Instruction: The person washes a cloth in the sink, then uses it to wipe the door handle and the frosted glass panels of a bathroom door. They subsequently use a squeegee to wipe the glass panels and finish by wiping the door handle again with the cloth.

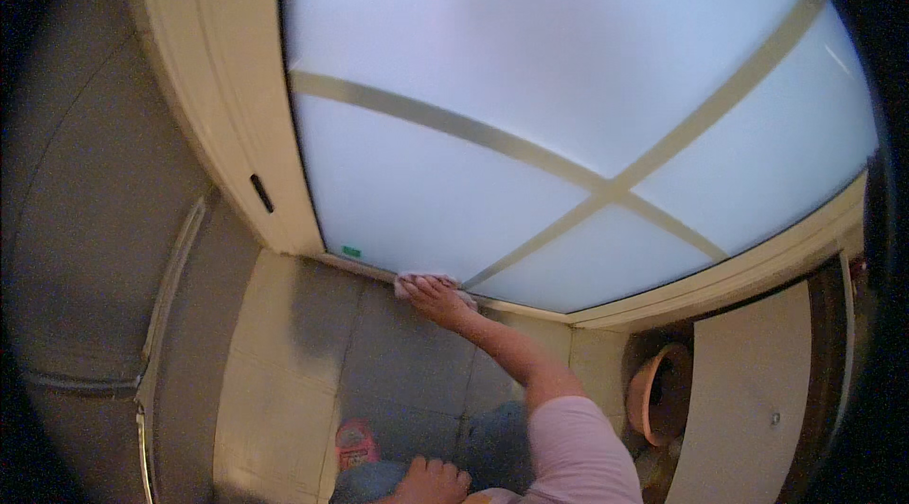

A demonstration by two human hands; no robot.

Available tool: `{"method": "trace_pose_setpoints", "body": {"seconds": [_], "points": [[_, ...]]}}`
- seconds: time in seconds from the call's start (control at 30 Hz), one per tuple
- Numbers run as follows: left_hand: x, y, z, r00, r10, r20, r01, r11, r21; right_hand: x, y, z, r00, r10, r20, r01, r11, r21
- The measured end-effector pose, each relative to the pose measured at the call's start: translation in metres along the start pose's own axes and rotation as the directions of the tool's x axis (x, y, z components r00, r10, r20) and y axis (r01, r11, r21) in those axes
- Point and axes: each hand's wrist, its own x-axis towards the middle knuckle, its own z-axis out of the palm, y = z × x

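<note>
My right hand (438, 297) presses a pale pinkish cloth (409, 287) against the bottom rail of a door, with its fingers bent over the cloth. The door has a frosted glass panel (426, 177) crossed by tan strips, and a small green sticker (351, 251) sits in its lower left corner. My right arm is stretched forward in a pink sleeve. My left hand (434, 482) rests on my knee at the lower edge, its fingers lying spread over the jeans with nothing in them.
A cream door frame (204, 59) with a dark slot (261, 193) rises on the left. At the lower right stand an orange-brown tub (644, 400) and a white cabinet panel (753, 390). A pink slipper (356, 445) is on the tiled floor (393, 343).
</note>
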Motion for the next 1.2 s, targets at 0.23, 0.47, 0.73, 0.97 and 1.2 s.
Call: {"method": "trace_pose_setpoints", "body": {"seconds": [0.23, 0.47, 0.73, 0.97, 1.2], "points": [[0.018, 0.014, 0.001, 0.998, 0.049, 0.024, -0.052, 0.992, 0.116, 0.021, 0.12, -0.278, 0.765, 0.552, -0.332, -0.607, 0.79, -0.087], [0.04, 0.008, -0.012, 0.953, 0.165, 0.253, -0.165, 0.986, -0.023, 0.056, 0.186, -0.347, 0.265, 0.471, -0.842, -0.667, 0.72, 0.193], [0.04, 0.025, 0.013, 0.992, 0.098, 0.085, -0.108, 0.987, 0.116, -0.049, 0.032, -0.074, 0.979, 0.179, -0.101, -0.179, 0.984, 0.01], [0.052, 0.04, 0.001, 0.992, -0.008, 0.124, 0.007, 1.0, 0.012, -0.062, 0.151, -0.295, 0.76, 0.561, -0.328, -0.6, 0.8, -0.022], [0.068, 0.055, -0.006, 0.977, 0.081, 0.196, -0.106, 0.987, 0.12, -0.059, 0.289, -0.524, 0.327, -0.003, -0.945, -0.789, 0.55, -0.275]]}}
